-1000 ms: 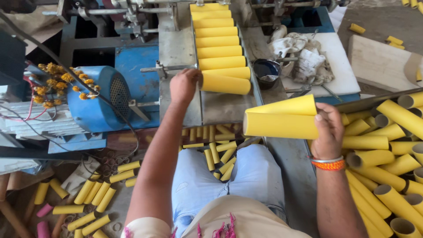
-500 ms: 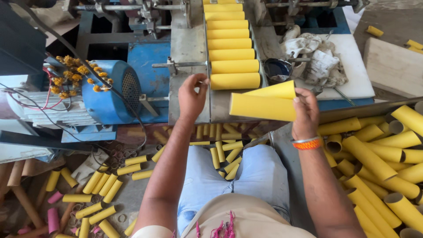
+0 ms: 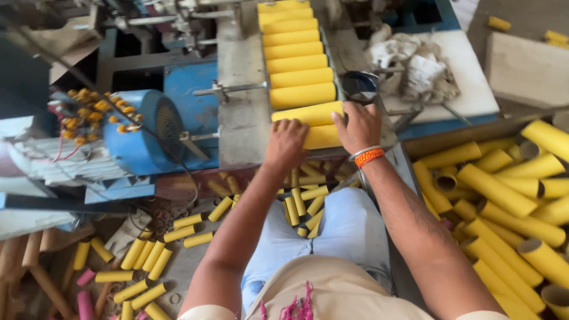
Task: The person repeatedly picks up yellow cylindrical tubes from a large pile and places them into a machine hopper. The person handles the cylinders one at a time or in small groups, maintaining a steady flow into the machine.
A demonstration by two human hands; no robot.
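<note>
A row of long yellow cardboard tubes (image 3: 300, 62) lies side by side in the metal feed channel (image 3: 240, 71) of a machine. Both my hands rest on the nearest tubes at the channel's near end. My left hand (image 3: 285, 141) presses its curled fingers onto the closest yellow tube (image 3: 321, 137). My right hand (image 3: 358, 125), with an orange band at the wrist, lies flat on the tube behind it (image 3: 308, 112). My legs in light blue trousers sit below the channel.
A blue electric motor (image 3: 139, 133) with yellow-capped wires stands left of the channel. Long yellow tubes (image 3: 504, 195) are piled at the right. Short cut yellow pieces (image 3: 148, 261) litter the floor. White rags (image 3: 415, 62) lie on a white board at the back right.
My right hand carried a long yellow tube from the right and laid it into the channel's near end. My left hand came down onto the nearest tubes beside it.
</note>
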